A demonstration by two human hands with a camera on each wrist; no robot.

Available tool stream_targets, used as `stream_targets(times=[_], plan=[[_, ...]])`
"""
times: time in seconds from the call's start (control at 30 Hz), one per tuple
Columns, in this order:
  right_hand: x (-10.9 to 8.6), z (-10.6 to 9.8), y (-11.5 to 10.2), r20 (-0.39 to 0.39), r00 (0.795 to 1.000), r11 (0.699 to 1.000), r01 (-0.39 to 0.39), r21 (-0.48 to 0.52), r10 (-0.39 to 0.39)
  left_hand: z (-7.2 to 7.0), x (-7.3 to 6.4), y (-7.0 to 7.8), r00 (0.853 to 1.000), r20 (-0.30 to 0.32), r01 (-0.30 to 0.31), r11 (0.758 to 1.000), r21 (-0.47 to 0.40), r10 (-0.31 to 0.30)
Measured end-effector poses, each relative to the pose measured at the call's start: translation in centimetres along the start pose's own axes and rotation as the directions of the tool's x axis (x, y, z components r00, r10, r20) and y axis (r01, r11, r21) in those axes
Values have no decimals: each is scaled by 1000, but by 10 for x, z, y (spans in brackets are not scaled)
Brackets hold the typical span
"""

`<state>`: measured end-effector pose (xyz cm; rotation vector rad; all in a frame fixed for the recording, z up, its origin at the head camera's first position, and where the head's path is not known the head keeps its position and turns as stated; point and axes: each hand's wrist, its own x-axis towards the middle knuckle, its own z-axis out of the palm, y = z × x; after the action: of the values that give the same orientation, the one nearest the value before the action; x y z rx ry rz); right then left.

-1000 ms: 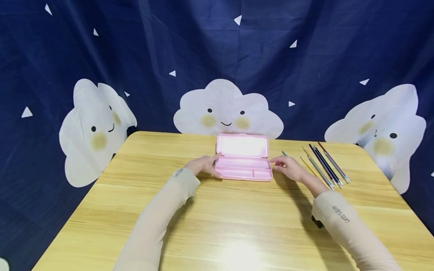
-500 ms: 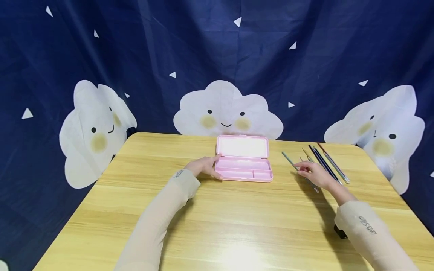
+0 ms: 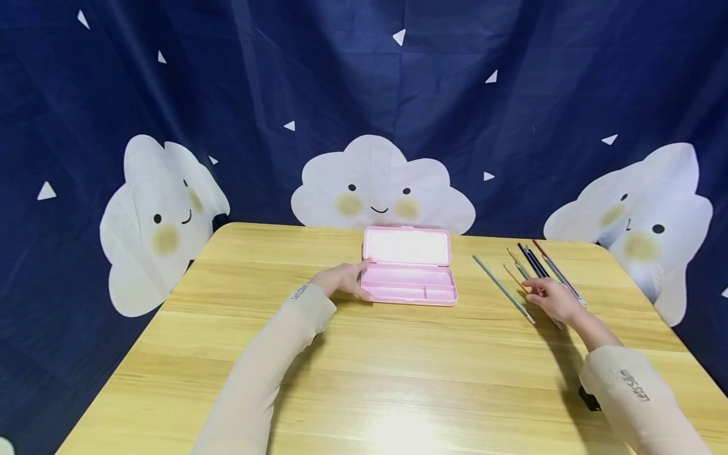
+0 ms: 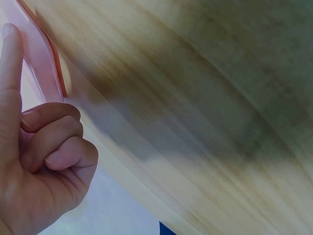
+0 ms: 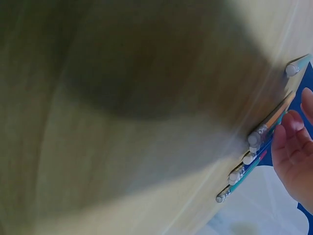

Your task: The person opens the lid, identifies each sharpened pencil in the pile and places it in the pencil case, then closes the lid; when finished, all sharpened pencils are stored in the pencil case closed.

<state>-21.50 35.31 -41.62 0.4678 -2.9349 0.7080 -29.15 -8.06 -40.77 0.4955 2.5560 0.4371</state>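
Note:
A pink pencil case (image 3: 398, 292) lies on the table with its lid (image 3: 406, 245) swung back. My left hand (image 3: 341, 279) holds the case's left end, thumb at the near corner and a finger at the far one. In the left wrist view a straight digit lies along the pink case wall (image 4: 41, 61) while other fingers curl in. Over the pencils on the right is my right hand (image 3: 554, 299), bent fingers close beside a yellow pencil (image 3: 514, 276). In the right wrist view a gap shows between thumb and fingers, with nothing pinched; whether they touch a pencil is unclear.
A teal pencil (image 3: 503, 289) lies apart, between the case and my right hand. Dark pencils (image 3: 533, 260) and a reddish one (image 3: 564, 280) lie around the hand. Their eraser ends (image 5: 235, 176) face me. A dark blue curtain (image 3: 341, 76) hangs behind the table.
My right hand has moved right, from the case's right end past the teal pencil to the pencil group. My left hand and the case have stayed put.

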Motion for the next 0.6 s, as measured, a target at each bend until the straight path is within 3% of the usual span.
stream_targets(times=[0.17,0.4,0.6], plan=[[0,1,4,32,999,1000,2,30,-3,-1,0,1,1000,4,7,1000,4,-7],[0,0,4,80,996,999,-25,-39,28,-1,-1,2,1000,13,16,1000,-16,-16],[3,3,7,122,992,996,22,-90,-11,-3,-2,3,999,25,30,1000,-7,-30]])
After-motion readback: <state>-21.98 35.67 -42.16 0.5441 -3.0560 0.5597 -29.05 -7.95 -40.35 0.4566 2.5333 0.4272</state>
